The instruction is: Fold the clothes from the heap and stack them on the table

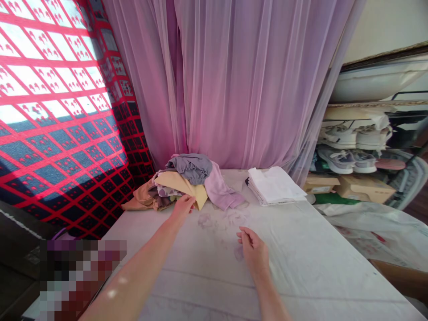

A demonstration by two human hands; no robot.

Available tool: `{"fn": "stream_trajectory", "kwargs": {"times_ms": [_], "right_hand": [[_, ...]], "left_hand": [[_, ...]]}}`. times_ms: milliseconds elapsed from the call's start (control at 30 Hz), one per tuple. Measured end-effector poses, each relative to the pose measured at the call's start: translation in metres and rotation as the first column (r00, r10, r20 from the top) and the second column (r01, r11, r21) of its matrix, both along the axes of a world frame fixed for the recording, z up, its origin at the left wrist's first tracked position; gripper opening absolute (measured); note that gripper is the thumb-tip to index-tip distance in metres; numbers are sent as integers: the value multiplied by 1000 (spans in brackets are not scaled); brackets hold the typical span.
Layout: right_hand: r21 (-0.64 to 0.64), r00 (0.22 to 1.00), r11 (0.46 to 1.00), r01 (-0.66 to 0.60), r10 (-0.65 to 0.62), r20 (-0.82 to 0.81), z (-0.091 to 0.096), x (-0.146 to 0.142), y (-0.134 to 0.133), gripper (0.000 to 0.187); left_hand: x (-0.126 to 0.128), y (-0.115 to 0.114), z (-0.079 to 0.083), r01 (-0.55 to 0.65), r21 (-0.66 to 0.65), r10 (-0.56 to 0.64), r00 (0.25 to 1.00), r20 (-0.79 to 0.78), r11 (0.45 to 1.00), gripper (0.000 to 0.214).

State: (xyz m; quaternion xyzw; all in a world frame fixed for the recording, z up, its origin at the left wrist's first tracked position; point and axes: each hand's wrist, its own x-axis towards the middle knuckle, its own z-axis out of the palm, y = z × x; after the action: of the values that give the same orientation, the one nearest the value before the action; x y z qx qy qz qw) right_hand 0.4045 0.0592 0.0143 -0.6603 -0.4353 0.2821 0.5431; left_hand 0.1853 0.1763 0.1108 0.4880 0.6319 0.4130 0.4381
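A heap of crumpled clothes (187, 180) lies at the far side of a white table (301, 258): grey, lilac, yellow and tan pieces. My left hand (182, 207) reaches to the heap and pinches the edge of the yellow garment (177, 183). My right hand (254, 249) rests on the table nearer to me, fingers loosely curled, with nothing in it. To the right of the heap sits a neat stack of folded white cloths (274, 185).
Pink sheer curtains (240, 80) hang behind the table. A red and black patterned cloth (56, 111) covers the left wall. At the right stand shelves with shoes (351, 147) and cardboard boxes (364, 187). A white sack (377, 227) lies beside the table.
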Motion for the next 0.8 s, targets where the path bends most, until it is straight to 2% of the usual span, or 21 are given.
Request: {"fn": "stream_trajectory", "kwargs": {"times_ms": [133,267,567,700,800], "right_hand": [[-34,1000,999,6,-5,19,6,-1,-1,47],[-47,1000,999,-5,5,2,10,-1,-3,47],[-56,998,997,-56,56,1,6,1,-1,46],[-43,1000,999,-24,25,17,4,0,-1,45],[-13,1000,1000,-13,13,14,2,-1,0,43]], "left_hand": [[15,-14,-6,74,-33,-75,996,-57,997,18],[15,-15,-10,57,-60,-61,996,-67,997,19],[-14,-1,2,-70,-58,80,978,192,996,29],[-14,18,20,-140,-16,139,953,270,990,22],[-5,40,54,-163,77,130,938,322,984,15]]}}
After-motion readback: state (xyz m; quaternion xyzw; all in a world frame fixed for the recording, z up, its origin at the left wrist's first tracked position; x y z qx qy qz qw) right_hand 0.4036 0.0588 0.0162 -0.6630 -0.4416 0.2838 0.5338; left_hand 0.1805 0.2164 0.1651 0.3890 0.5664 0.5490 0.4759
